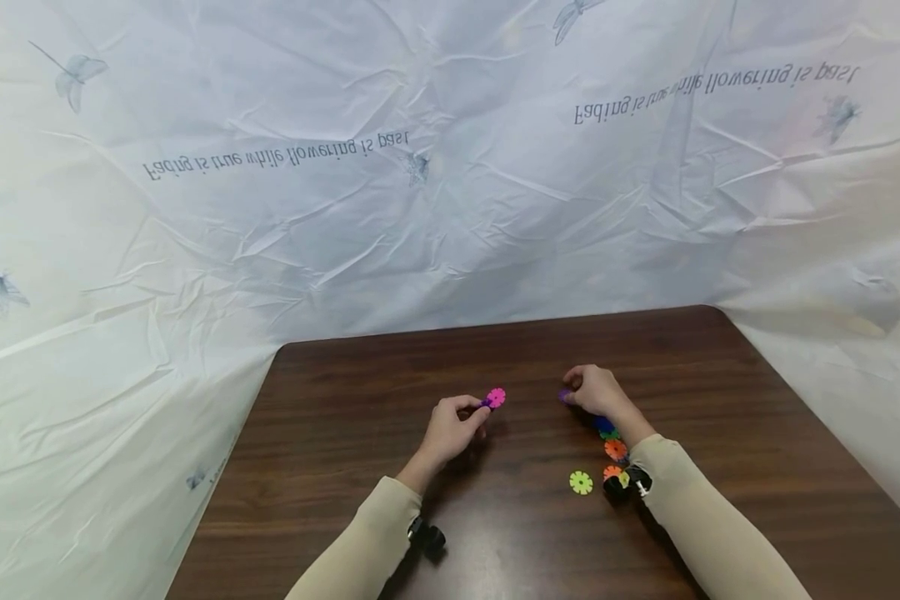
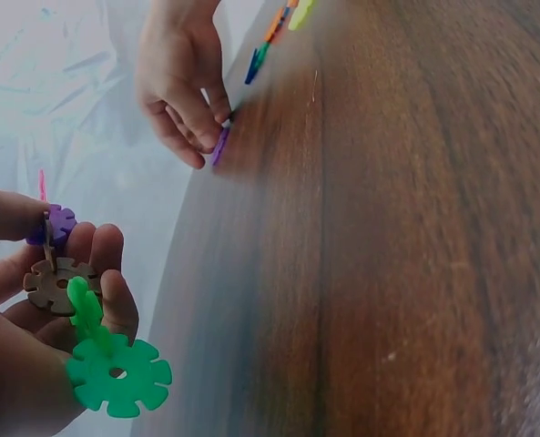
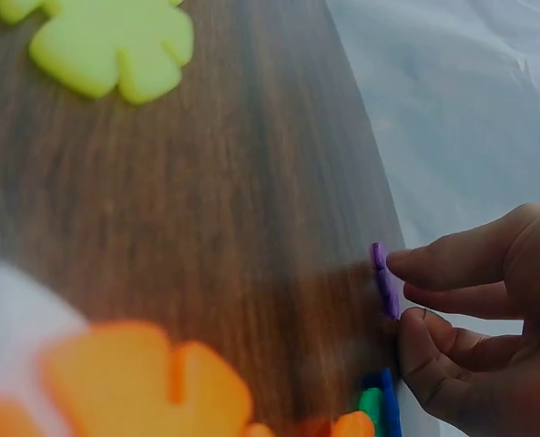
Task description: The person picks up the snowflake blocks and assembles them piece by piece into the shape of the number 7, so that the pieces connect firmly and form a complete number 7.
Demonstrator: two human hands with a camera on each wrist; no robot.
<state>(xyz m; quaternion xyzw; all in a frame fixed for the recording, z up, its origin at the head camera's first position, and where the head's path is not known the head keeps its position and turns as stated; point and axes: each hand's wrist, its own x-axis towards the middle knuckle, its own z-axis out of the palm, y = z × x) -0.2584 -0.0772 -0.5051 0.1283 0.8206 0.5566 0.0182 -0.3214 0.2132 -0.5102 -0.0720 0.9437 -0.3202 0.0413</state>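
Note:
My left hand (image 1: 450,427) grips a chain of notched plastic discs above the table. A pink disc (image 1: 497,397) sticks out past the fingertips. In the left wrist view the chain runs through a purple disc (image 2: 62,224) and a brown disc (image 2: 44,289) to green discs (image 2: 133,373) near the palm. Over to the right, my right hand (image 1: 598,392) pinches a single purple disc (image 3: 384,280) at its edge, low over the tabletop. Thumb and finger meet at that disc's near side.
Beside the right forearm lies a row of joined discs, with blue (image 1: 604,423) and orange (image 1: 615,449) ones showing; the wrist camera partly covers it. A loose yellow-green disc (image 1: 581,482) lies left of them. White printed sheeting (image 1: 450,233) hangs behind the brown table (image 1: 360,417).

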